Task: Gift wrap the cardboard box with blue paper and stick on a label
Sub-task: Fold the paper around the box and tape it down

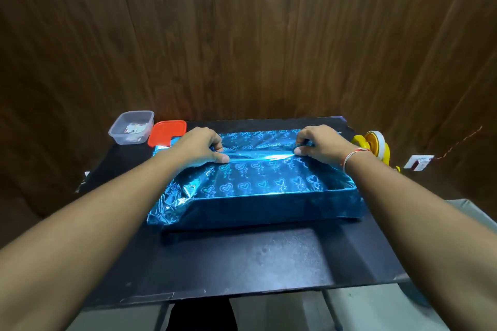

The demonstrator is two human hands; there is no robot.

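Arms stretch forward over the black tabletop [242,258]; my left hand [200,146] and right hand [320,144] each pinch the shiny blue heart-patterned paper [258,183] along its seam atop the covered box, grip clamped on both sides

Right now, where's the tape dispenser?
Head view: the yellow tape dispenser sits at the table's far right edge, just beyond the right hand and the blue-wrapped box.

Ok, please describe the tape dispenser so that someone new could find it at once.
Start from the black table and go to its far right edge, past the right hand. The tape dispenser stands there, partly hidden by that wrist. It is the only yellow thing, with a pale roll of tape in it.
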